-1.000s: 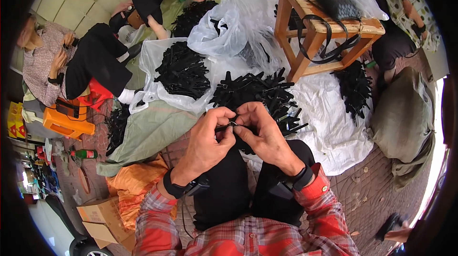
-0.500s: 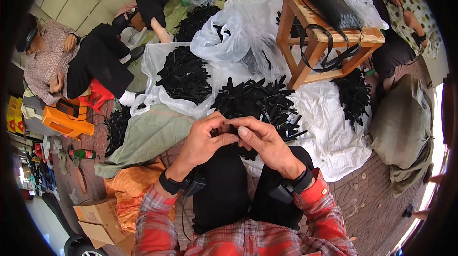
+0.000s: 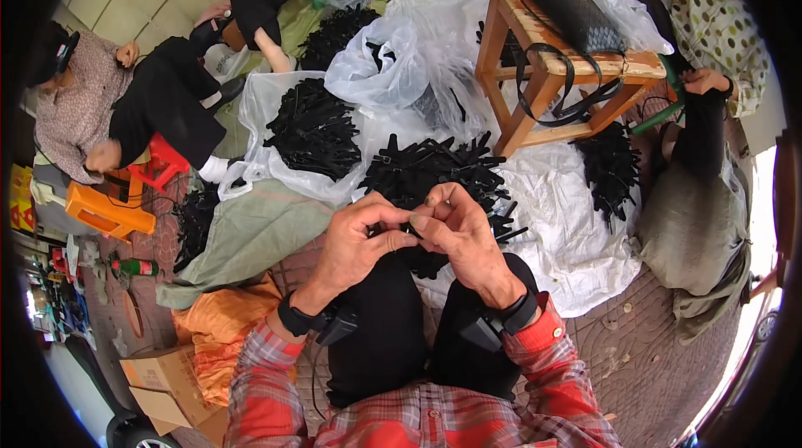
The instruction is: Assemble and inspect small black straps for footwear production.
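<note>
Over my knees, my left hand (image 3: 355, 239) and my right hand (image 3: 464, 239) meet fingertip to fingertip. Between them they pinch a small black piece (image 3: 413, 231), mostly hidden by the fingers; its exact kind does not show. Thumb and forefinger of the left hand close on it. The right thumb and a fingertip press at its other side, with the right forefinger curled up above. Just beyond my hands lies a heap of slim black clip-like pieces (image 3: 426, 168), some with shiny metal bits.
Another black heap (image 3: 313, 126) sits on clear plastic, and one (image 3: 614, 168) lies beside a wooden stool (image 3: 543, 55) bearing a black bag (image 3: 568, 10). A grey-green sack (image 3: 693, 231) stands right; a cardboard box (image 3: 171, 385) and orange cloth (image 3: 221, 331) lie left. People sit around.
My right forefinger has lifted and curled away from the piece, while the left hand keeps its pinch. At the far right, a person's arm has reached down toward the sack. The view has shifted slightly.
</note>
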Tool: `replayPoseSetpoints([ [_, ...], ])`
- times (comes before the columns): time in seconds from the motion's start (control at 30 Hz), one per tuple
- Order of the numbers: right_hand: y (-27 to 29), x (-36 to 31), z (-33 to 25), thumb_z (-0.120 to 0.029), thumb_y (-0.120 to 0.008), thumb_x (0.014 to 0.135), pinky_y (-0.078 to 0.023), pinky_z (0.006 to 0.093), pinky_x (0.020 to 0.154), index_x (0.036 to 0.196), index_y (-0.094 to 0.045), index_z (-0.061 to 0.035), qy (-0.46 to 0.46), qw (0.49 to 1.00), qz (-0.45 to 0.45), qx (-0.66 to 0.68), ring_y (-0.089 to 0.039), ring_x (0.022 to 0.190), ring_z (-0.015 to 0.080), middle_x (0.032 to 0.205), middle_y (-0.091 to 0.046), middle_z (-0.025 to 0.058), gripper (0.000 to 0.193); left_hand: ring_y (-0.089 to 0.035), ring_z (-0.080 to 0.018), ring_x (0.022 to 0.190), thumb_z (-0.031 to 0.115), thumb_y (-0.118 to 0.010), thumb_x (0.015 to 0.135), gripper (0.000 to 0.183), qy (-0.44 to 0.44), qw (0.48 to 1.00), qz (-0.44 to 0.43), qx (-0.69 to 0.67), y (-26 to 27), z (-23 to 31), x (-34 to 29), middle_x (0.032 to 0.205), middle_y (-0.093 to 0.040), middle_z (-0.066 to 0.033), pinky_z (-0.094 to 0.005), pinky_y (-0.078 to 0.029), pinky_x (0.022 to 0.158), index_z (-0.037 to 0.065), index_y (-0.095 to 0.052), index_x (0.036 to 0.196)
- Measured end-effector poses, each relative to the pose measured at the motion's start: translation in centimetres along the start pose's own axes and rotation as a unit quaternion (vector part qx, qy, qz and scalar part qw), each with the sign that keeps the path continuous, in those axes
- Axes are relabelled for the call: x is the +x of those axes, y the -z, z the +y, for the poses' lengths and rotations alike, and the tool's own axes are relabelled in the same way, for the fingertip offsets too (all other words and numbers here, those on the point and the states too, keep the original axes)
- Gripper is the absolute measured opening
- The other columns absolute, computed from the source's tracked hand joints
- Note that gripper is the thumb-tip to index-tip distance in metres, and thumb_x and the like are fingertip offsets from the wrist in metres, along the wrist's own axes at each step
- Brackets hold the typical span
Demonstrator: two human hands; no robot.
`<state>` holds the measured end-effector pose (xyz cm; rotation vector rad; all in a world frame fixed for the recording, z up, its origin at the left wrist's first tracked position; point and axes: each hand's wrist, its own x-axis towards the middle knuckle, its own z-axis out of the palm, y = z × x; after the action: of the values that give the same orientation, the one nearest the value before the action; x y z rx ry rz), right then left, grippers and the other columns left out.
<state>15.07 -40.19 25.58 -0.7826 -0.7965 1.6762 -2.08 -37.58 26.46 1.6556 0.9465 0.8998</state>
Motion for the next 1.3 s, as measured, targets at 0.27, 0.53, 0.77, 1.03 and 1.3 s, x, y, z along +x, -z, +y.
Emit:
replayPoseSetpoints([
  [0.27, 0.7, -0.1, -1.2, -0.004, -0.064, 0.082, -0.042, 0.0206, 0.061, 0.103, -0.042, -0.002, -0.023, 0.997, -0.052, -0.054, -0.054, 0.071, 0.0068, 0.082, -0.059, 0.004, 0.03, -0.051, -0.0088, 0.064, 0.011, -0.076, 0.07, 0.024, -0.034, 0.999, -0.028, 0.01, 0.3, 0.0, -0.3, 0.074, -0.054, -0.0009, -0.0228, -0.042, 0.056, 0.005, -0.067, 0.091],
  [0.53, 1.1, -0.3, -2.5, -0.008, -0.067, 0.082, -0.04, 0.0195, 0.06, 0.113, -0.042, 0.0008, -0.065, 0.982, -0.107, -0.142, -0.054, 0.072, 0.0064, 0.08, -0.061, 0.0038, 0.041, -0.053, -0.0099, 0.066, 0.009, -0.075, 0.07, 0.023, -0.076, 0.994, -0.063, 0.046, 0.4, 0.6, -0.6, 0.077, -0.056, -0.0017, -0.0232, -0.043, 0.057, 0.004, -0.067, 0.091],
  [0.77, 1.2, -0.2, -2.3, -0.012, -0.07, 0.08, -0.038, 0.0197, 0.054, 0.115, -0.043, 0.0007, -0.064, 0.976, -0.105, -0.177, -0.051, 0.065, 0.0056, 0.078, -0.06, 0.003, 0.046, -0.052, -0.0103, 0.066, 0.007, -0.075, 0.071, 0.022, -0.091, 0.991, -0.075, 0.068, -0.1, 0.8, -0.7, 0.078, -0.055, -0.0017, -0.024, -0.043, 0.056, 0.004, -0.067, 0.091],
  [1.03, 0.9, -0.4, -2.0, -0.024, -0.059, 0.089, -0.04, 0.0182, 0.054, 0.101, -0.053, -0.0002, -0.105, 0.987, -0.062, -0.106, -0.051, 0.064, 0.0053, 0.074, -0.059, 0.0016, 0.028, -0.051, -0.0102, 0.065, 0.007, -0.075, 0.07, 0.022, -0.076, 0.995, -0.038, 0.059, -0.1, 0.8, -0.5, 0.078, -0.053, -0.0015, -0.0243, -0.043, 0.055, 0.005, -0.067, 0.09],
  [1.3, 0.8, -0.2, -1.3, -0.02, -0.056, 0.09, -0.034, 0.0198, 0.054, 0.082, -0.058, -0.0021, -0.067, 0.984, -0.112, -0.125, -0.043, 0.061, 0.0033, 0.07, -0.052, -0.0043, 0.02, -0.045, -0.0087, 0.072, 0.024, -0.083, 0.063, 0.063, -0.056, 0.998, -0.018, 0.013, 0.4, 1.1, 0.2, 0.091, -0.049, -0.001, -0.019, -0.041, 0.059, 0.003, -0.055, 0.115],
])
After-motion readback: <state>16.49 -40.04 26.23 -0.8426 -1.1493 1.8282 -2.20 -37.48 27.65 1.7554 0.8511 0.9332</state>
